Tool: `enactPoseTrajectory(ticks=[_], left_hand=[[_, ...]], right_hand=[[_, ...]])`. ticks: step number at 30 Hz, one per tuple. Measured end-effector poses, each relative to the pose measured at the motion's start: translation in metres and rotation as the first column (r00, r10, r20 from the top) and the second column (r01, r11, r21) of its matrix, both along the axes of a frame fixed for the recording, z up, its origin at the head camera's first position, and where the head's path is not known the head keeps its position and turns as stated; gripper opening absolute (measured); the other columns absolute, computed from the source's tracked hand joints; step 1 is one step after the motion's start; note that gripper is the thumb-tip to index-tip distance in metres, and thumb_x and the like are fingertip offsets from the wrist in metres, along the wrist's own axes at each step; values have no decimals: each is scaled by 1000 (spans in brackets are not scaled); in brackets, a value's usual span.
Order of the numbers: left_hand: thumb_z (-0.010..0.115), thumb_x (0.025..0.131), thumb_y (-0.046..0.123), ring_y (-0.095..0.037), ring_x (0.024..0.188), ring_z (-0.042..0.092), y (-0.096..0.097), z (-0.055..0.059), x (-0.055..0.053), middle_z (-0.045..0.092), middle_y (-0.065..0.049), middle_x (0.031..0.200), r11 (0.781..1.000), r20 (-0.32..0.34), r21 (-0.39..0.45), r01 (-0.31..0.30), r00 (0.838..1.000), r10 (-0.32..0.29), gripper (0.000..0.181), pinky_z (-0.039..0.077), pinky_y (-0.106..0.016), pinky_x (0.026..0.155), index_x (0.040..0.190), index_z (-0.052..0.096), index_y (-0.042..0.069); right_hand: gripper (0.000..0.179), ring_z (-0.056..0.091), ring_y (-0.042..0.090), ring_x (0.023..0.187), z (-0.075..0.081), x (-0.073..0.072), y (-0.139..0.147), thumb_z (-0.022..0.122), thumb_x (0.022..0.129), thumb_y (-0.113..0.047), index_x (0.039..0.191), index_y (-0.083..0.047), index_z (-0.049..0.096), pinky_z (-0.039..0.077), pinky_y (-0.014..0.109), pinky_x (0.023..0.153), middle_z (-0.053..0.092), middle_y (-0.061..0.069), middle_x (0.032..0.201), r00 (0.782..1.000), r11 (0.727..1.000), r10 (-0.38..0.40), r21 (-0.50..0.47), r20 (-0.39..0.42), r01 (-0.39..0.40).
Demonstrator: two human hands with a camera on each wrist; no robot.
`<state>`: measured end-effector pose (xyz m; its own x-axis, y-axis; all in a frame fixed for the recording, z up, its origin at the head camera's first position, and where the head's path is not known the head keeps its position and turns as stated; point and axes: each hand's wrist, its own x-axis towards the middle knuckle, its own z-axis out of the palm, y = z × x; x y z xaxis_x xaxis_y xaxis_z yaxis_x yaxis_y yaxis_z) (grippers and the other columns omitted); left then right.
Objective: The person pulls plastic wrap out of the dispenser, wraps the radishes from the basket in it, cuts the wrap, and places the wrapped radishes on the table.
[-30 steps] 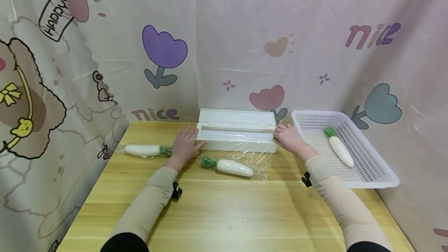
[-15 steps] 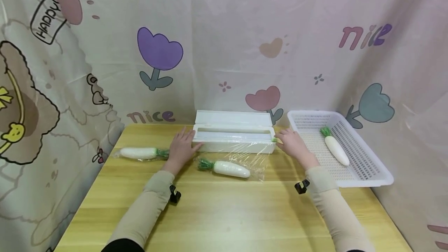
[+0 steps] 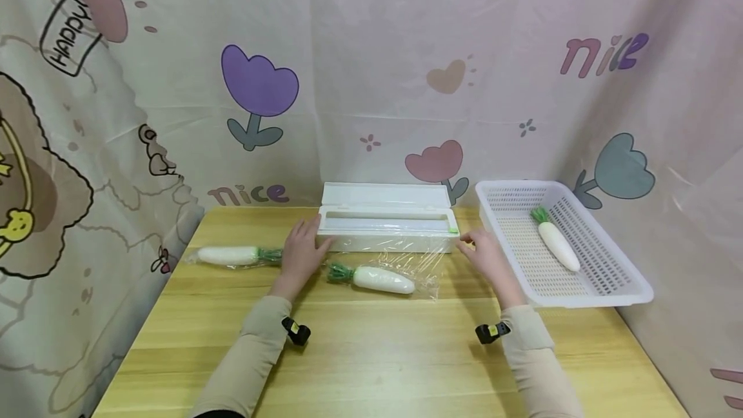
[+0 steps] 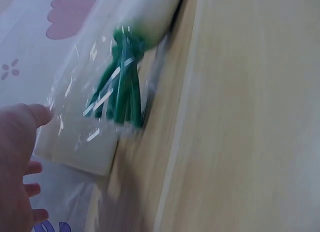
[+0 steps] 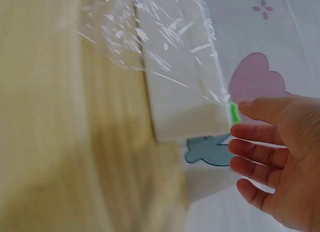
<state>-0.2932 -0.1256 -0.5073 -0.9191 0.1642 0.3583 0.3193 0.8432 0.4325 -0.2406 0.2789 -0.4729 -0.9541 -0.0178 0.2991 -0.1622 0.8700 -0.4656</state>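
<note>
A white cling film dispenser box [image 3: 354,243] stands at the back of the table, lid [image 3: 386,195] raised. From its front, clear film [image 3: 420,266] runs down over a white radish [image 3: 383,280] with green tops, which lies in front. My left hand [image 3: 300,255] rests at the box's left end, thumb by the front edge, fingers extended; some fingertips are hidden in the left wrist view. My right hand [image 3: 486,260] is by the right end, near a green slider [image 3: 453,230]. In the right wrist view its fingers [image 5: 257,157] are slightly bent and hold nothing.
A second radish [image 3: 226,255], wrapped in film, lies on the table left of my left hand. At the right, a white perforated basket [image 3: 592,300] holds an unwrapped radish [image 3: 558,247]. A printed curtain [image 3: 371,82] hangs right behind the table.
My right hand has drawn back from the box's right end, uncovering the green slider there. My left hand has stayed at the left end. The head view has shifted slightly.
</note>
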Motion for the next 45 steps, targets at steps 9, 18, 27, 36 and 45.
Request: enactPoseTrajectory(ticks=[9,18,27,36,45], left_hand=[[63,92,43,-33,105,54,19,2,24,64,-11,111,977,-31,133,-169,984,174,32,44,-51,89,100,68,12],[56,92,57,-36,110,57,28,-1,24,68,-10,116,950,207,205,-234,960,191,43,33,-61,99,107,73,21],[66,92,32,-21,87,61,35,-1,16,69,-9,97,812,300,553,-185,954,14,24,48,-28,72,100,70,9],[71,89,23,-24,88,60,32,11,17,69,-11,94,780,173,621,-80,984,-37,16,48,-30,75,93,67,8],[71,88,16,-19,89,58,17,20,31,67,-10,98,795,90,603,59,986,-141,12,47,-22,73,95,66,7]], right_hand=[[32,64,25,89,-20,-2,-19,64,94,-27,106,1,72,50,31,74,72,19,104,975,934,-123,-311,186,177],[32,66,22,82,-20,-2,-32,65,93,-25,110,2,71,55,28,71,71,21,105,956,804,-145,-533,253,263],[26,62,16,81,-16,-2,-41,65,93,-19,107,4,68,53,32,74,70,-1,84,957,715,-122,-646,264,269],[23,51,6,75,-8,2,-41,68,91,-16,105,3,64,44,22,65,59,-12,79,970,645,-54,-734,237,215],[2,54,2,74,-7,24,-40,69,87,-9,85,-9,67,43,16,63,64,-9,82,996,629,86,-776,31,-30]])
